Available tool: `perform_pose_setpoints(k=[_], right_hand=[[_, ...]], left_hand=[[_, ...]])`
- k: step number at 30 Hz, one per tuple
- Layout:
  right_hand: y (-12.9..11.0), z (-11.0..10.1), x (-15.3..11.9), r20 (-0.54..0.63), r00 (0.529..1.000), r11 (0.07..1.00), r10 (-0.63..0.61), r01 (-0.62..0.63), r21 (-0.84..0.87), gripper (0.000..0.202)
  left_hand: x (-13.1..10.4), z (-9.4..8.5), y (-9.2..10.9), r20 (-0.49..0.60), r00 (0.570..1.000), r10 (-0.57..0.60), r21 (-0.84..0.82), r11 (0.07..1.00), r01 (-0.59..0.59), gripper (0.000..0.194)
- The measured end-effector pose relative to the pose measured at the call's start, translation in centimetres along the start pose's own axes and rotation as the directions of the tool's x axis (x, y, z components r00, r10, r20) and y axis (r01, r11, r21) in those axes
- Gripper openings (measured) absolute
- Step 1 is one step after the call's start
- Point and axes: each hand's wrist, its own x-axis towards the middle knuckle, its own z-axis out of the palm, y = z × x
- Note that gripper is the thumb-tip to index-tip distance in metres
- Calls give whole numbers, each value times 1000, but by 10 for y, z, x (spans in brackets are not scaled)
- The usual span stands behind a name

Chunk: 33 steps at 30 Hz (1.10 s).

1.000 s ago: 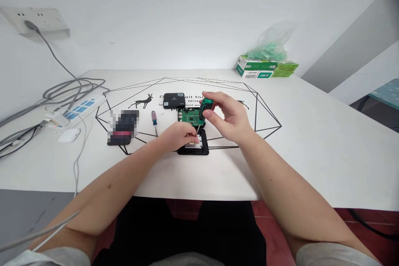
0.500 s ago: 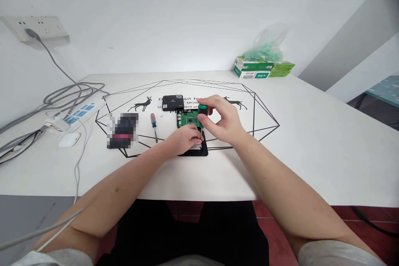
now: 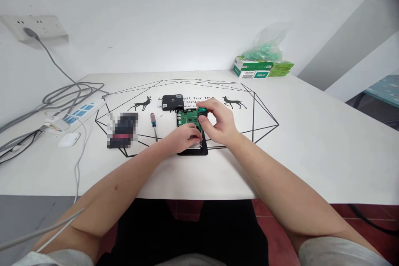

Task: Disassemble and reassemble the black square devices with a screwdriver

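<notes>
A screwdriver (image 3: 203,112) with a green and black handle is gripped by my right hand (image 3: 218,122), its thin shaft pointing down. My left hand (image 3: 183,138) is closed, fingertips pinched together beside the lower shaft; what they hold, if anything, is hidden. Under both hands lies an opened device in a black casing (image 3: 204,149). Its green circuit board (image 3: 183,119) shows at the far end, and a silvery part is partly visible below my left fingers. The screwdriver's tip meets the device near its right side, though the exact contact is too small to tell.
A black cover (image 3: 173,102) lies just behind the device. Left of it are a second screwdriver (image 3: 153,121), a blurred dark object (image 3: 124,131), a white earphone case (image 3: 69,139) and a power strip (image 3: 81,113) with cables. Green and white boxes (image 3: 253,67) stand at the back.
My right hand has tilted and shifted slightly left and down, so its fingers cover the screwdriver handle differently. My left hand stays nearly still at the shaft.
</notes>
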Motion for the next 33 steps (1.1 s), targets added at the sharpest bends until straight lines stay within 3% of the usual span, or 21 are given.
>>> perform_pose_setpoints(k=[7,17,24,33], right_hand=[[0,0,1,-28,999,1000,-25,24,-16,29],[2,-6,2,-87,995,999,50,-52,-17,28],[1,-3,1,-31,999,998,36,-38,-45,27],[2,-3,0,-45,999,997,-7,4,-73,26]], left_hand=[[-1,-3,4,-23,999,42,4,999,-42,17],[-2,-3,8,-29,998,-57,54,997,58,15],[-3,-1,5,-46,999,-6,46,999,8,16],[-9,-6,8,-23,999,31,71,997,-29,14]])
